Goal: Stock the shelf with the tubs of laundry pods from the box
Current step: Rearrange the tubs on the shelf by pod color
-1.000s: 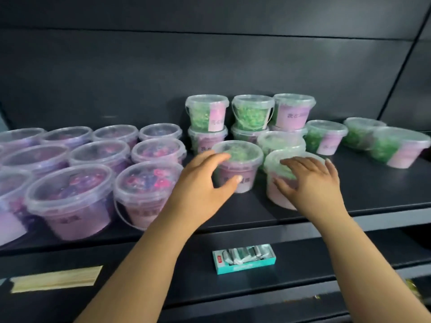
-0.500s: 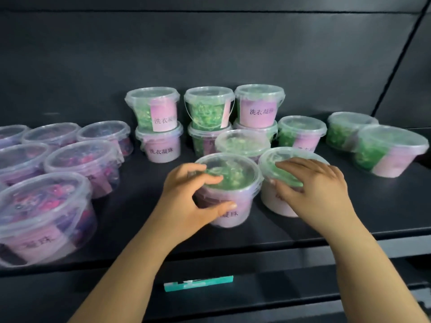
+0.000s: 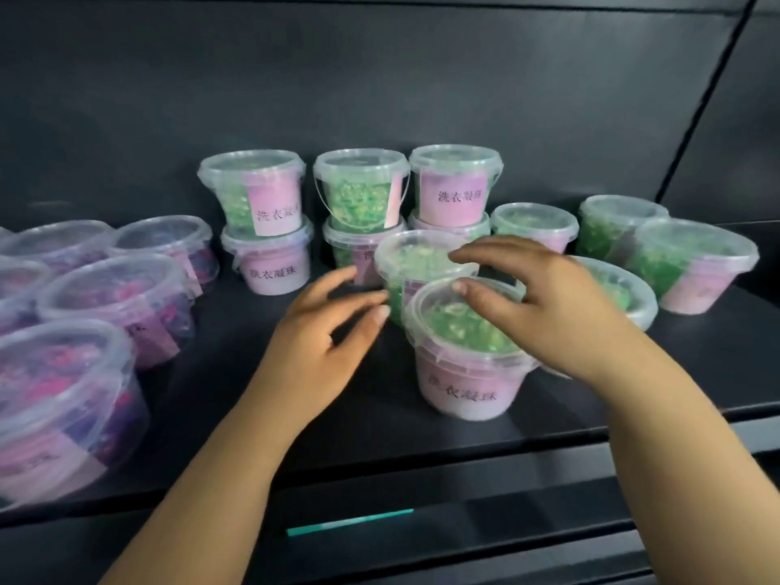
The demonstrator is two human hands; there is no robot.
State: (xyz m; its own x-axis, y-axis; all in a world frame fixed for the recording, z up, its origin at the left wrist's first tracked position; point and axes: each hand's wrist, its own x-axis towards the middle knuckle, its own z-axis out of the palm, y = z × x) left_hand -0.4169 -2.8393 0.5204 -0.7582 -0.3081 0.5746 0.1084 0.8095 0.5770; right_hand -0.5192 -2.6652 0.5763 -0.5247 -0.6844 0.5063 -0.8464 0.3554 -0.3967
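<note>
i am holding my left hand (image 3: 325, 335) open just left of the front green tub (image 3: 462, 377), standing upright near the shelf (image 3: 380, 428) edge, while my nearer right hand (image 3: 548, 310) is arching over its lid (image 3: 456, 327); whether it grips, i cannot tell.

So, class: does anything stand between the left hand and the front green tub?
Nothing visible does. Only bare shelf lies between the left hand and the front green tub. The right hand is over its lid from the other side, and a second tub stands just behind.
</note>
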